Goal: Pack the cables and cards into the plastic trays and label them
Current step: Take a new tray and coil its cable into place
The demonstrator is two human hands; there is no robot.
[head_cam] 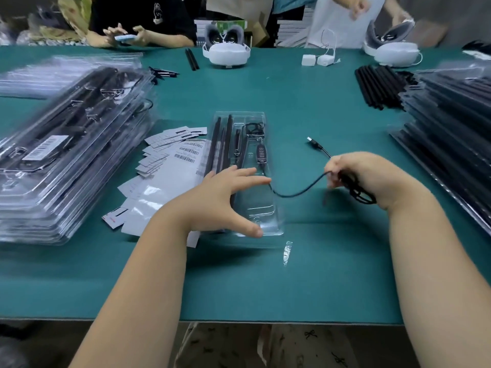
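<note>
Coiling the loose black cable (297,191) neatly before laying it in looks like the way to do this step well, so no loop springs out of the clear plastic tray (268,224) at mid-tabletop (332,274). On the near right, the right hand (364,176) has its fingers curled round the gathered loops. Left of it, the left hand (225,197) presses the tray with fingers spread straight. Farther left lie barcode labels (186,152).

tray (245,123) centre | cards (170,152) left | cable (300,192) right | tray stacks (66,144) far left
</note>
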